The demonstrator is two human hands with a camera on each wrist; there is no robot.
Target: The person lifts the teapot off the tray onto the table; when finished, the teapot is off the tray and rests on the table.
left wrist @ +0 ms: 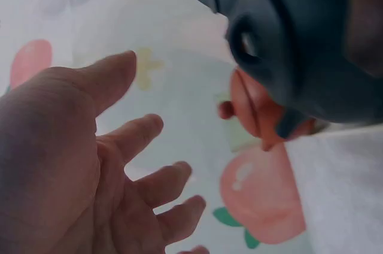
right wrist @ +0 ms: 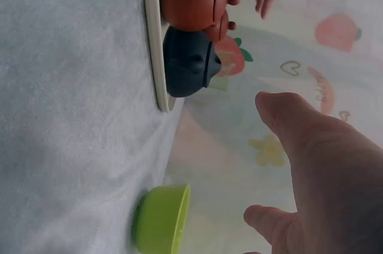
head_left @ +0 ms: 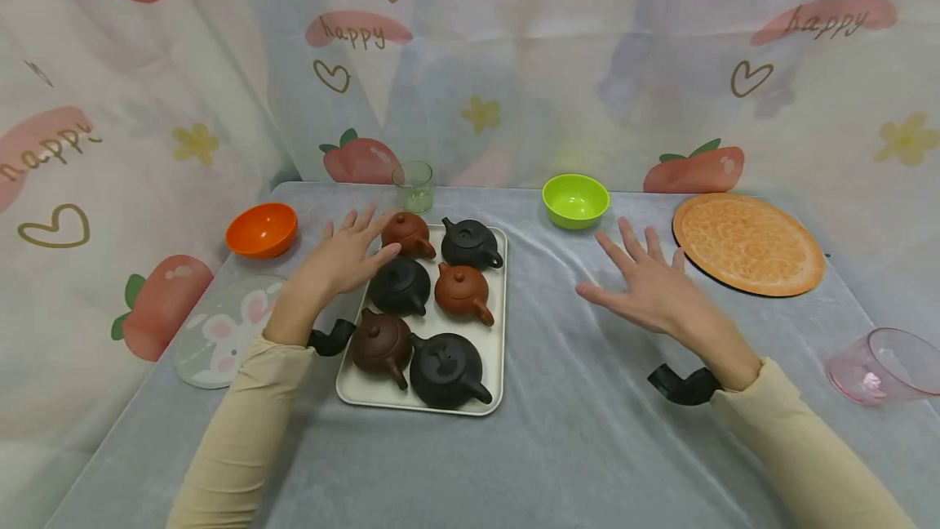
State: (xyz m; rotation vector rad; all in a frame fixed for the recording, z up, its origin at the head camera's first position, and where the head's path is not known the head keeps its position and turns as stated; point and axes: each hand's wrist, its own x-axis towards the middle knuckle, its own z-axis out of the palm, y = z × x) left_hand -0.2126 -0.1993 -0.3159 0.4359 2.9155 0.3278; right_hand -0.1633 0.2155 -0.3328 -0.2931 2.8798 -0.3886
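Observation:
Several small clay teapots, black, brown and reddish, stand in two columns on a cream tray [head_left: 426, 405]. My left hand [head_left: 345, 255], fingers spread, hovers at the tray's left side by a black teapot [head_left: 400, 286] and the far reddish teapot [head_left: 404, 233]. Other teapots are a black one [head_left: 470, 243] at the far right, a reddish one [head_left: 463, 292], a dark brown one [head_left: 380, 343] and a large black one [head_left: 445, 370]. My right hand [head_left: 649, 284] is spread in the air right of the tray, nearest to a green bowl [head_left: 576, 201]. Neither hand holds anything.
An orange bowl [head_left: 261, 230] and a rabbit-print mat [head_left: 220, 341] lie on the left. A clear glass [head_left: 414, 186] stands behind the tray. On the right are a round orange-brown mat [head_left: 749, 243] and a pink glass [head_left: 881, 366]. A printed curtain [head_left: 514, 104] hangs behind.

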